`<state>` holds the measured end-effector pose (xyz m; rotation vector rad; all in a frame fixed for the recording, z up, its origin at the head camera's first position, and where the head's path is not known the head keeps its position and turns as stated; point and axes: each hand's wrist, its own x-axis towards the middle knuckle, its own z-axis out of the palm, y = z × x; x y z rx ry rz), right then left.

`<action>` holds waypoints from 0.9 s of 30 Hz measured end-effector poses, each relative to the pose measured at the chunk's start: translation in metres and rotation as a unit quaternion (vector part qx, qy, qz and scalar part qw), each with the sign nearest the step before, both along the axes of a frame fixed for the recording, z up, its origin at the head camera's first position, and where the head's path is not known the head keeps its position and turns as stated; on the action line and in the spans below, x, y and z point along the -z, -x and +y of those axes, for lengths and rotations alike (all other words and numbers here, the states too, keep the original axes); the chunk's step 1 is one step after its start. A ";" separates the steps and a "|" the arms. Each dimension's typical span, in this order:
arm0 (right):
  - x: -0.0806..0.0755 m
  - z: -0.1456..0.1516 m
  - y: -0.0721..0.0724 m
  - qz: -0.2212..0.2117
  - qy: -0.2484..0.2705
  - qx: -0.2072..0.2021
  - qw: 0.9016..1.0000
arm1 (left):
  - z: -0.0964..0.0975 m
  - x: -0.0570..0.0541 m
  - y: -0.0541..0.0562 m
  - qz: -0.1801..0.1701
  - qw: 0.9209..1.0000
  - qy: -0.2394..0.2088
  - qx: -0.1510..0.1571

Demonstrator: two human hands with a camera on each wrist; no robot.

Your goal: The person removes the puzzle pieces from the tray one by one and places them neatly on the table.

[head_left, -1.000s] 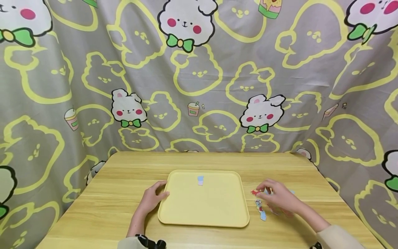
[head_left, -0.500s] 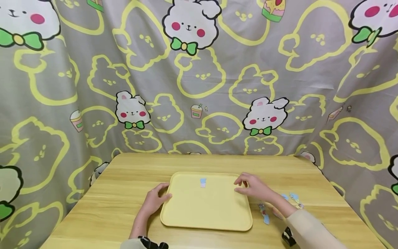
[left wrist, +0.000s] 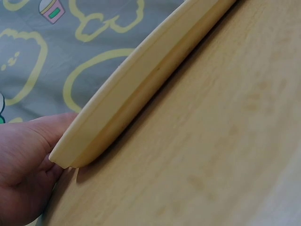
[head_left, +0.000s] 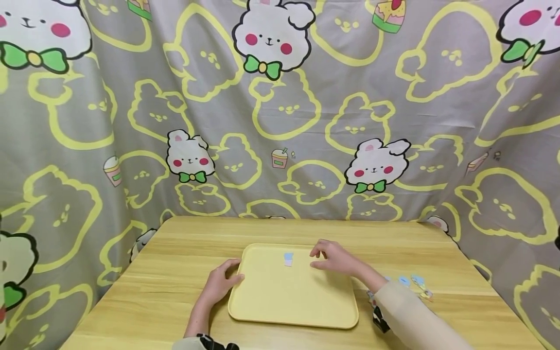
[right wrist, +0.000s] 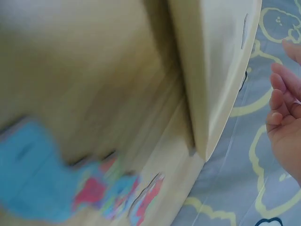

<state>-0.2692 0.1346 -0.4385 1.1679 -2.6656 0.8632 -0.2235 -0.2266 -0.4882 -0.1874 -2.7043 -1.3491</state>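
Observation:
A pale yellow tray (head_left: 293, 301) lies on the table. My left hand (head_left: 218, 283) grips its left edge; in the left wrist view the thumb lies over the rim and the other fingers are below. One small blue-and-pink piece (head_left: 288, 259) sits near the tray's far edge. Just right of that piece, my right hand (head_left: 337, 258) hovers over the tray with bent fingers. No piece shows at its fingertips, and whether something thin is hidden there I cannot tell. The right wrist view shows the same hand (right wrist: 288, 127) with curled fingers.
On the wooden table (head_left: 197, 238), right of the tray, lie several irregular printed pieces (head_left: 404, 281), partly covered by my right sleeve. Close up appear a blurred blue piece (right wrist: 33, 174) and a red-and-blue one (right wrist: 146, 200). A patterned curtain (head_left: 236, 160) surrounds the table.
My right hand has moved left from the pieces beside the tray to above its far right part. A red piece at its fingertips earlier is out of sight. The left hand stays on the tray.

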 end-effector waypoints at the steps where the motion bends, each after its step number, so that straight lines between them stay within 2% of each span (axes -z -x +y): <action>1: 0.000 -0.003 0.002 0.002 -0.003 -0.003 1.000 | 0.000 0.000 0.000 0.001 1.000 0.000 0.000; 6: 0.001 -0.015 0.011 -0.008 -0.016 -0.012 1.000 | 0.000 0.002 -0.001 0.004 1.000 -0.001 -0.004; 18: 0.004 -0.036 0.019 -0.047 -0.037 -0.009 0.998 | 0.000 0.000 0.001 0.003 1.000 0.004 -0.007; 27: 0.005 -0.047 0.023 -0.025 -0.068 -0.014 0.997 | -0.001 0.001 0.001 -0.004 1.000 0.002 -0.004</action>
